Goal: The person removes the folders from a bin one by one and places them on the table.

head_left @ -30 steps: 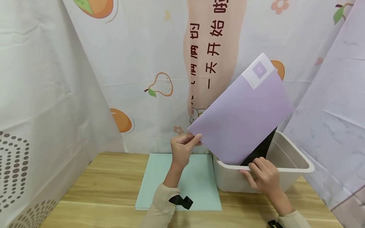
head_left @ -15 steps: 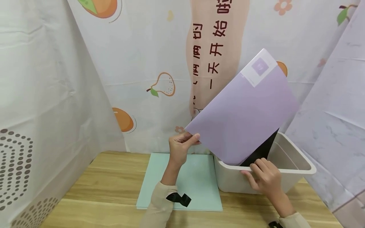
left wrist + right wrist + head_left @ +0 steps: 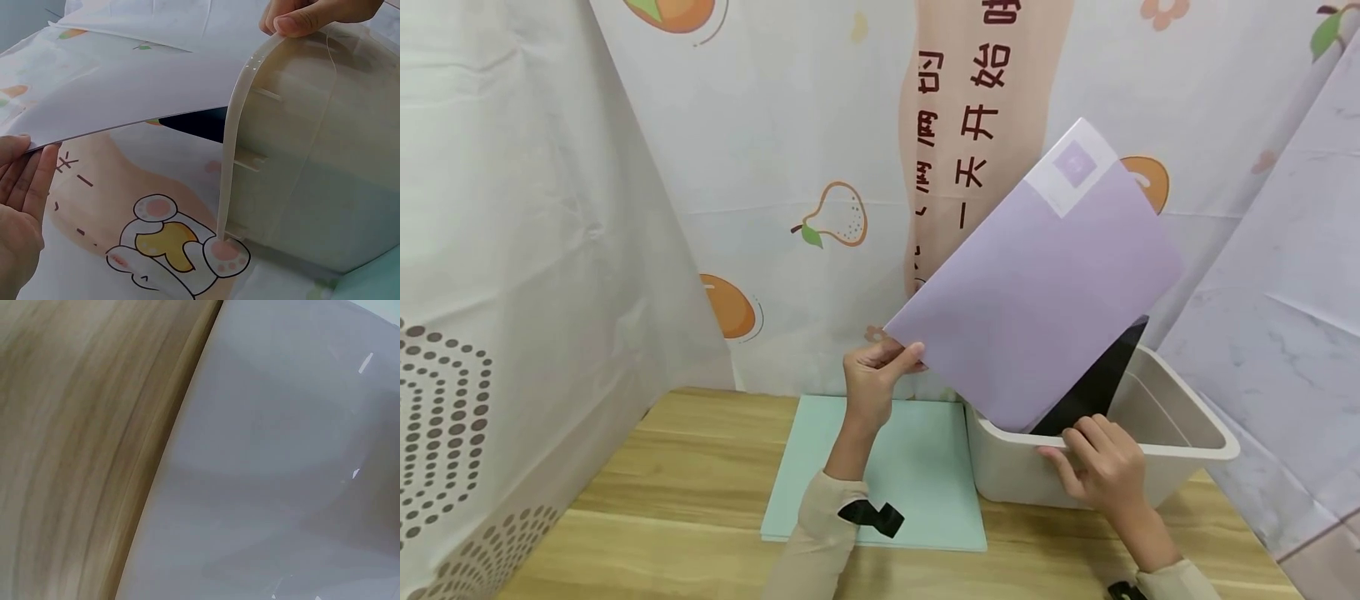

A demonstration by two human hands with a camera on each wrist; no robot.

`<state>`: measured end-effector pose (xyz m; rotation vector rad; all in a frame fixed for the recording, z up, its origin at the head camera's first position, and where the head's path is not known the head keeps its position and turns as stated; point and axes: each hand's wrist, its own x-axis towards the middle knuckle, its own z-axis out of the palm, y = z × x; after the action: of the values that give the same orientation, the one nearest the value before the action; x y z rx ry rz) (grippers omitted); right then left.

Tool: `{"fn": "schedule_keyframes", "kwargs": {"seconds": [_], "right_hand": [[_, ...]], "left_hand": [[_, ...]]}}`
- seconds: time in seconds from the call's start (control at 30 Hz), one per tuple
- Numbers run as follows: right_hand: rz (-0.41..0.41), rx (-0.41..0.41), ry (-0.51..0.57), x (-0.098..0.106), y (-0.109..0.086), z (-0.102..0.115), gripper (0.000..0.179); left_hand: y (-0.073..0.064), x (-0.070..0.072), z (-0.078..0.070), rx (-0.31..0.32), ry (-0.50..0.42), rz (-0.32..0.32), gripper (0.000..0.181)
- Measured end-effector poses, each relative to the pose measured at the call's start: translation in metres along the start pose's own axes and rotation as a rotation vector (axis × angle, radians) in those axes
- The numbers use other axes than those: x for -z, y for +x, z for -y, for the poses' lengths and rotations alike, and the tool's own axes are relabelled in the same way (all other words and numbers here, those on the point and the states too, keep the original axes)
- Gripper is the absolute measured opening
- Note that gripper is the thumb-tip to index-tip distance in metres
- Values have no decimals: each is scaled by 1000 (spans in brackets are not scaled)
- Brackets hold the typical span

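Note:
A flat purple folder (image 3: 1037,292) with a white label at its top stands tilted, its lower end inside a pale plastic bin (image 3: 1022,454). My left hand (image 3: 871,387) pinches the folder's left corner between thumb and fingers. In the left wrist view, the left hand (image 3: 22,212) holds the folder (image 3: 144,94) by that corner, with the fingers underneath. My right hand (image 3: 1108,462) grips the front rim of the bin, fingers curled over it. Behind the folder, a black flat piece (image 3: 1090,392) leans in the bin. The right wrist view shows the bin's outer wall (image 3: 250,456) but no hand.
Mint-green flat sheets or folders (image 3: 925,492) lie stacked on the wooden table (image 3: 685,483), left of the bin and under the left forearm. A printed curtain (image 3: 775,125) hangs behind the table, with more cloth at both sides.
The purple folder has shifted slightly up and left with the left hand, and more of the black piece shows. The right hand stays on the rim. The head view has shifted a little.

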<state>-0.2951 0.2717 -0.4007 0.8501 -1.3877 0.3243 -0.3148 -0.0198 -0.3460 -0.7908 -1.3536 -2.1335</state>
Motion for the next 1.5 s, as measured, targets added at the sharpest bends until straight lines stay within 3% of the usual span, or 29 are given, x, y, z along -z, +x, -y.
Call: {"fn": "schedule_keyframes", "kwargs": {"seconds": [0.53, 0.7, 0.93, 1.5], "right_hand": [[-5, -5, -4, -1, 0, 1, 63], [-8, -2, -5, 0, 0, 2, 62], [-10, -3, 2, -1, -1, 1, 62], [-20, -4, 2, -3, -10, -2, 62]], "left_hand": [[1, 4, -6, -12, -26, -54, 23], [1, 7, -9, -12, -36, -73, 12], [3, 11, -11, -22, -43, -108, 26], [7, 24, -14, -15, -81, -115, 36]]}}
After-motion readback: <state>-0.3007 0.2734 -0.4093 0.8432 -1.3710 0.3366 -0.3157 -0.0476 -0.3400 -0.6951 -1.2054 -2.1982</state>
